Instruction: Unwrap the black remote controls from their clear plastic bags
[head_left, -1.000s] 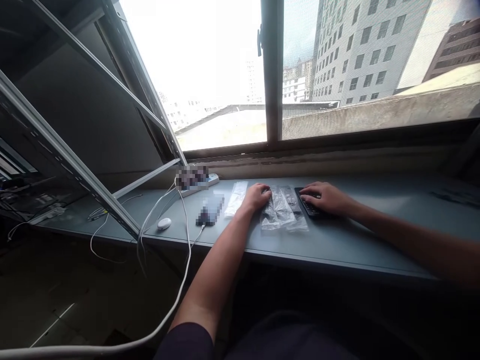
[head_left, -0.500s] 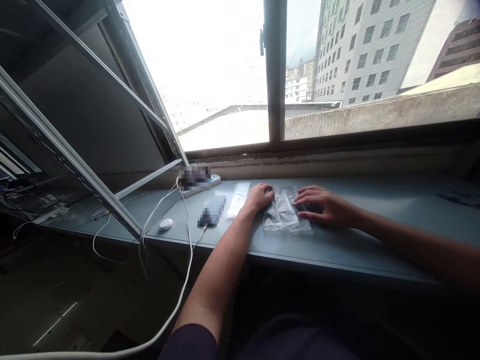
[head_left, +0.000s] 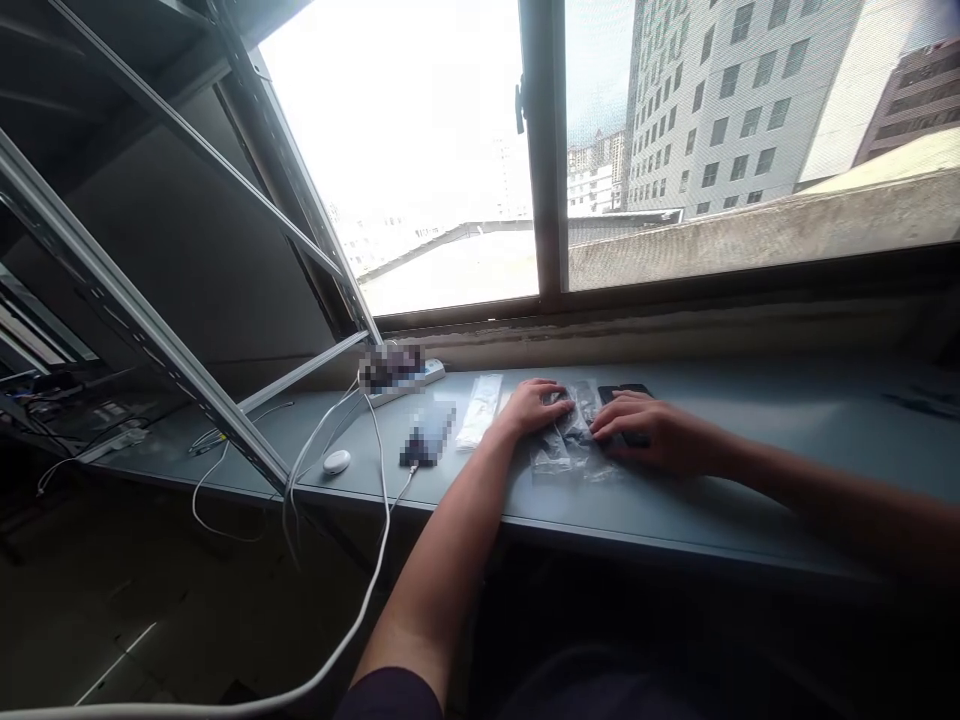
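Note:
A crinkled clear plastic bag [head_left: 555,455] lies flat on the grey-blue tabletop between my hands. My left hand [head_left: 534,408] rests on the bag's upper left part, fingers stretched across it and thumb apart. On the right side of the bag lies my right hand [head_left: 645,428], its fingers extended and slightly spread over the plastic edge. Just beyond those fingers a flat black item [head_left: 636,388] shows, partly covered by the hand; its kind I cannot make out. Left of my left hand is a white plastic packet [head_left: 480,410].
A blurred-out phone-like device [head_left: 427,435] with a white cable lies to the left, near a round white puck [head_left: 337,462]. Behind it sits a power strip [head_left: 427,372]. A slanting metal shelf frame [head_left: 150,330] stands left; a window [head_left: 420,180] rises behind the table [head_left: 787,440].
My left hand has shifted right over the plastic bag, nearer my right hand. The bag looks more bunched, and the black item beyond my right hand is more exposed. The view has tilted slightly.

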